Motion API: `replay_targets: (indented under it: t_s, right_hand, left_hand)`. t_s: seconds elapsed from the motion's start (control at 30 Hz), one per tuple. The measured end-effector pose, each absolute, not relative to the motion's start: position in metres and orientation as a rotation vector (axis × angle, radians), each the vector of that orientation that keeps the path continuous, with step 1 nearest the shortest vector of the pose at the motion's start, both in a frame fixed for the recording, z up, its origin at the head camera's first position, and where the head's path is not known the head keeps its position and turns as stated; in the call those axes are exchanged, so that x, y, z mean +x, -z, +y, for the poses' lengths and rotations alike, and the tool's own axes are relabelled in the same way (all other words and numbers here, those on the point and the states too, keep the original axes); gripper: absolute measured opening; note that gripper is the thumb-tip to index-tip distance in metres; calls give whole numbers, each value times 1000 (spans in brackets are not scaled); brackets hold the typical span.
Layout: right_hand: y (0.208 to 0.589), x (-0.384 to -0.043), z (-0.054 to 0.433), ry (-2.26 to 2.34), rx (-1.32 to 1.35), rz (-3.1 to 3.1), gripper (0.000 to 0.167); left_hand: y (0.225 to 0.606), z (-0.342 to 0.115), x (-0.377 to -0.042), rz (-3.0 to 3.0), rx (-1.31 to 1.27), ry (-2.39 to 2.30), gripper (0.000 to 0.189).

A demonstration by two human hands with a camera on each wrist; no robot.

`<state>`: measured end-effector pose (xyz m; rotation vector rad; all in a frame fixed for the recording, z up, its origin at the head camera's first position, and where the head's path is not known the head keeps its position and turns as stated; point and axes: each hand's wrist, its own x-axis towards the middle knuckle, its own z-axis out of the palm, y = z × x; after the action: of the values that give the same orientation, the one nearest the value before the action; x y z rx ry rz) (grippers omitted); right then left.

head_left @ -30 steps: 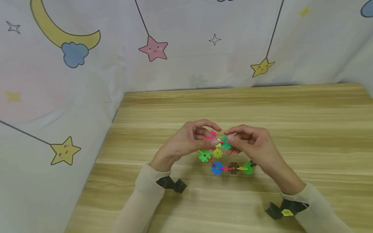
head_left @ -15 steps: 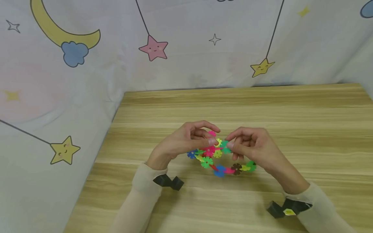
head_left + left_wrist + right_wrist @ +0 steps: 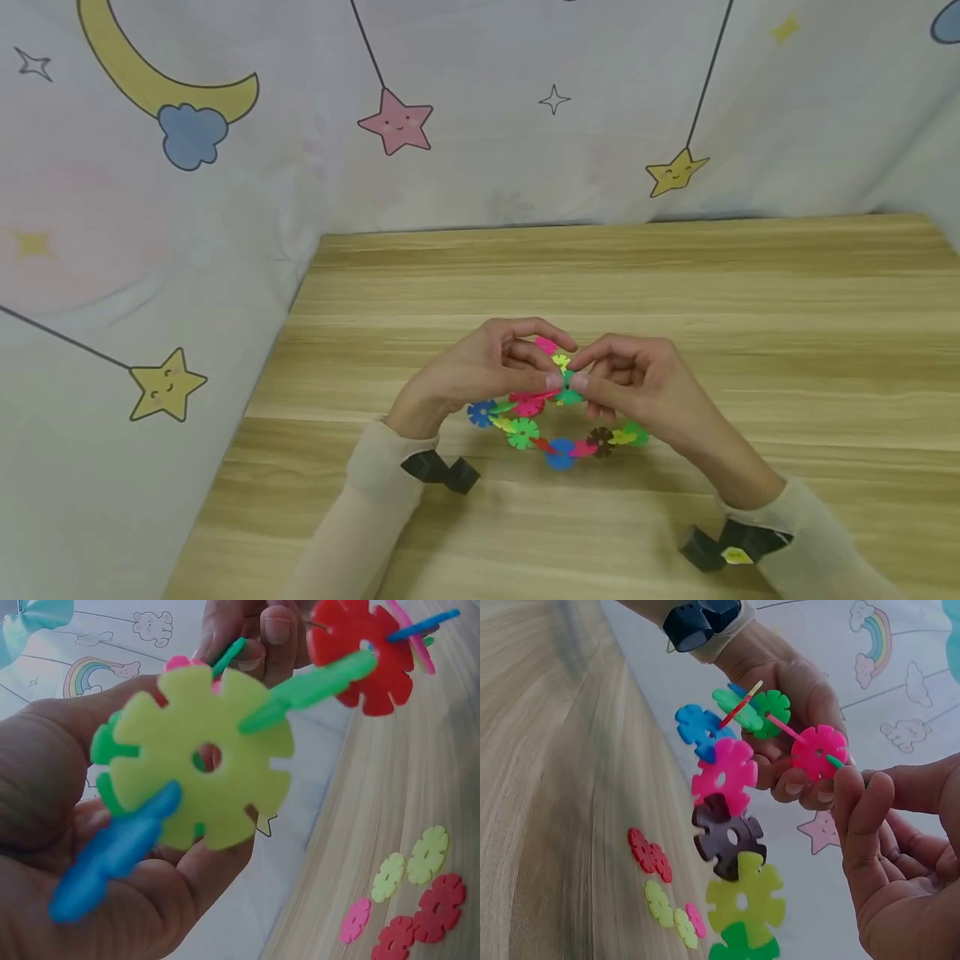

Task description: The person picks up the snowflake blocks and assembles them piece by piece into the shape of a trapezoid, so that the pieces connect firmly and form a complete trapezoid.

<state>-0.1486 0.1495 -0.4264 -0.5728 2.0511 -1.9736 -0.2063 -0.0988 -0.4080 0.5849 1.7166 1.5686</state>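
A chain of slotted plastic snowflake discs in several colours hangs in a curve under both hands, its blue disc (image 3: 560, 454) lowest in the head view. My left hand (image 3: 498, 362) grips the chain near a pink disc (image 3: 819, 752). Between the thumb and fingers of my right hand (image 3: 637, 375), a green disc (image 3: 570, 392) is pinched, edge to edge with that pink one. In the right wrist view, brown (image 3: 729, 836) and yellow discs (image 3: 746, 896) trail down from the chain. The left wrist view has a pale yellow disc (image 3: 202, 757) close up, partly hiding my left palm.
Several loose discs lie on the wooden table (image 3: 375, 292) beyond the hands, among them red (image 3: 650, 855), yellow (image 3: 658, 903) and pink (image 3: 695, 920) ones. A printed cloth (image 3: 480, 167) hangs behind the table's far edge.
Both hands have come closer together, the right one shifting left with the green disc. The hanging chain has swung left and slightly lower.
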Motion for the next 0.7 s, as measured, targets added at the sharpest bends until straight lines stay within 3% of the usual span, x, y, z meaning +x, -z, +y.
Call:
replay_targets:
  t_s: [0.4, 0.7]
  right_hand:
    - [428, -161, 163, 1972, -488, 2251, 10]
    - [462, -195, 168, 1837, -375, 2290, 23]
  left_hand:
    - [407, -116, -216, 1746, 702, -1527, 39]
    - [405, -124, -218, 1669, 748, -1532, 41]
